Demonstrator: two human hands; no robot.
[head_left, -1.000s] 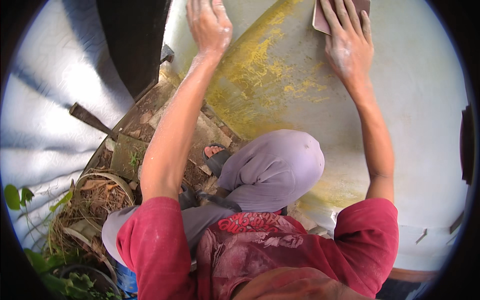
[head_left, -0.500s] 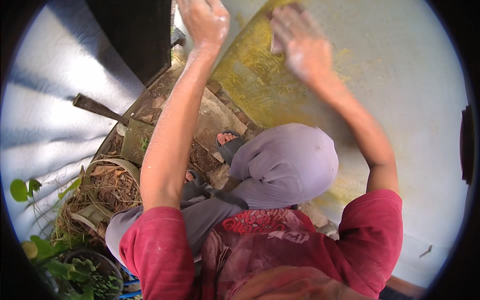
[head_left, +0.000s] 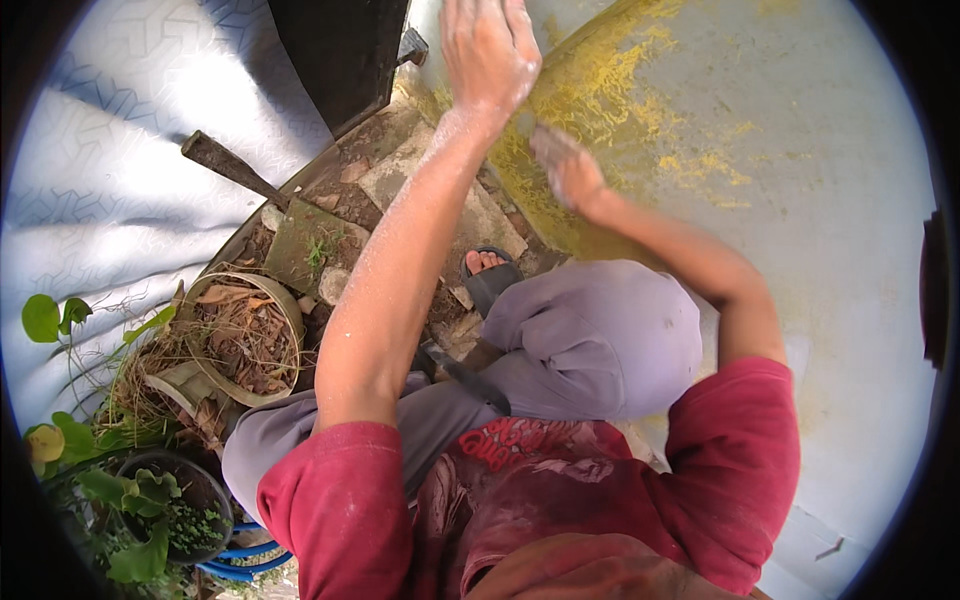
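Observation:
My left hand (head_left: 490, 50) is raised at the top edge, whitened with dust, its fingers stretched upward against the pale wall; their tips are cut off by the frame. Lower and to the right, my right hand (head_left: 570, 172) presses on the yellow-patched part of the wall (head_left: 625, 95). Motion smears its fingers. A flat greyish-pink piece seemed to lie under them a moment ago, but now I cannot make out what they hold. The yellow coating looks scratched and patchy, fading into pale grey wall (head_left: 840, 300) on the right.
My bent knee (head_left: 630, 340) and sandalled foot (head_left: 490, 275) are below the hands. Left are a dark panel (head_left: 335, 60), a wooden stake (head_left: 232, 168), a pot of dry leaves (head_left: 297, 330), a leafy potted plant (head_left: 150, 500) and a blue hose (head_left: 250, 570). A pale patterned sheet (head_left: 90, 180) hangs behind.
My right hand has swept down along the yellow patch, slightly left. My left hand appears further right, while the whole view has shifted, moving pot and stake rightward too.

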